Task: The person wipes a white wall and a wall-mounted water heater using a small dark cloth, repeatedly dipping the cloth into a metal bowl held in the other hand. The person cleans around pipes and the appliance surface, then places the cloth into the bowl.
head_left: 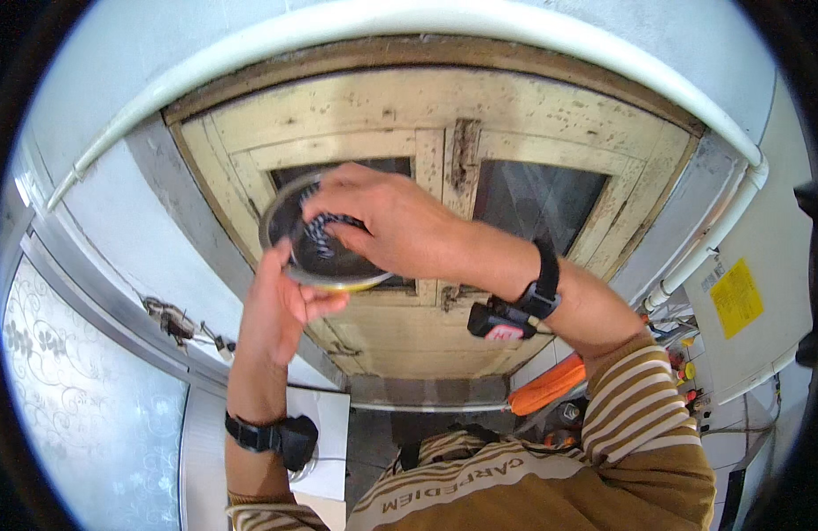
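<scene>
Before a wooden double door, my left hand (286,292) grips the near left rim of a round metal bowl or pan lid (342,269), dark inside with a yellow patch on its outer side. Over the bowl, my right hand (376,219) pinches a bunched dark-and-white patterned cloth (321,232) against the inner surface. The right fingertips are partly hidden, and both hands are slightly blurred. A black strap with a small device sits on each forearm.
The worn cream door (396,332) has glass panes. White pipes (708,232) run around it. An orange cloth (548,385) hangs low on the right. Frosted glass (90,352) stands at left, above a white surface (326,431).
</scene>
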Available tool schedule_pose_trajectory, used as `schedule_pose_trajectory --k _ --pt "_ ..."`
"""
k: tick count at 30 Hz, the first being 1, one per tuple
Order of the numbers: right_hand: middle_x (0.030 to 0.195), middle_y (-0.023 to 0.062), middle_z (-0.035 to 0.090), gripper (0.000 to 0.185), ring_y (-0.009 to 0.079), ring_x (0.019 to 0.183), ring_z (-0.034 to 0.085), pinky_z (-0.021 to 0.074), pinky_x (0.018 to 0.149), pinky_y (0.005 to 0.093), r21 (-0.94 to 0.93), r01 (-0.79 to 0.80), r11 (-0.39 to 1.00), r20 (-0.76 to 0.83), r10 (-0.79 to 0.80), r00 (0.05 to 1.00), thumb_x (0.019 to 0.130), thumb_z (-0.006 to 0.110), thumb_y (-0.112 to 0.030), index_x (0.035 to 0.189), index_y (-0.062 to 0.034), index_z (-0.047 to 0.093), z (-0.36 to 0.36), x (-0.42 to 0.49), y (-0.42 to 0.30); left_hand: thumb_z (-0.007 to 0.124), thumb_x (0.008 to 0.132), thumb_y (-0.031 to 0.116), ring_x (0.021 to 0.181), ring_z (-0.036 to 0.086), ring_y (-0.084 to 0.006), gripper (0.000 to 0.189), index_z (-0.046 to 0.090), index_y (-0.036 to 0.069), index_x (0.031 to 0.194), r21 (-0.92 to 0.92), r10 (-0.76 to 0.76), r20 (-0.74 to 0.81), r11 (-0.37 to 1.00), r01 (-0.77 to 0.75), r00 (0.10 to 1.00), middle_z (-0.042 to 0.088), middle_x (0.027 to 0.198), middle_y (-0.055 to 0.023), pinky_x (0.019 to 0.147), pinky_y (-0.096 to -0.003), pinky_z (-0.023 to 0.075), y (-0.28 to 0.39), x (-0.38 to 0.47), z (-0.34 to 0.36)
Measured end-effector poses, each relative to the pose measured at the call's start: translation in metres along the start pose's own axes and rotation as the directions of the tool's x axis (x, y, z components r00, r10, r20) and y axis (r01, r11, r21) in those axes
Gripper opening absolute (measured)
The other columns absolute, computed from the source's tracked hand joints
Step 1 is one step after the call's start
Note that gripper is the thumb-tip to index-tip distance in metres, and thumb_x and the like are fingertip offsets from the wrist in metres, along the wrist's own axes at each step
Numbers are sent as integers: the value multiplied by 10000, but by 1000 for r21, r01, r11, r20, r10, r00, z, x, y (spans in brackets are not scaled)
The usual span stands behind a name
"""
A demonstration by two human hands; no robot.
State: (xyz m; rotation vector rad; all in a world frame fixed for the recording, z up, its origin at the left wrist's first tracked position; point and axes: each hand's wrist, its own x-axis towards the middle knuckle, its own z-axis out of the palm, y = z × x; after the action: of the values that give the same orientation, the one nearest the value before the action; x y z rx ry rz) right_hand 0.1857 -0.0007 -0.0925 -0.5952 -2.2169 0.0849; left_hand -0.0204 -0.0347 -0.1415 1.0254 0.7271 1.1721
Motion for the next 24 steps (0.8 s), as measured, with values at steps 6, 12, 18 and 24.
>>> schedule_pose_trajectory --k 6,12,18,24 --pt "1089 136 620 235 352 1057 632 527 896 413 97 -132 987 37 129 991 849 706 -25 1062 -122 733 20 -48 25 513 1025 449 1055 707 -277 545 518 29 1374 -114 -121 -39 987 116 992 674 1292 -147 778 -412 643 -47 -16 -12" --pt "1087 169 646 249 380 1028 625 509 868 467 145 -227 963 -113 244 963 821 620 2 968 -157 745 31 -103 38 543 992 502 1027 700 -265 602 516 53 1391 -32 -179 -48 984 178 983 671 1289 -124 738 -408 614 -83 -18 1" --pt "1043 221 667 239 424 1004 649 511 861 486 235 -648 724 70 652 755 862 702 -206 1038 -44 703 15 -138 31 541 994 481 901 736 -294 599 522 9 1362 -56 -304 44 950 306 952 693 1230 -155 663 -420 642 -124 9 9" --pt "992 231 711 399 415 980 692 545 835 498 -119 -700 704 132 710 692 831 784 -364 1047 -37 710 21 -165 39 511 999 490 917 745 -312 613 508 1 1368 -64 -405 202 903 424 892 694 1218 -169 673 -423 663 -162 17 21"
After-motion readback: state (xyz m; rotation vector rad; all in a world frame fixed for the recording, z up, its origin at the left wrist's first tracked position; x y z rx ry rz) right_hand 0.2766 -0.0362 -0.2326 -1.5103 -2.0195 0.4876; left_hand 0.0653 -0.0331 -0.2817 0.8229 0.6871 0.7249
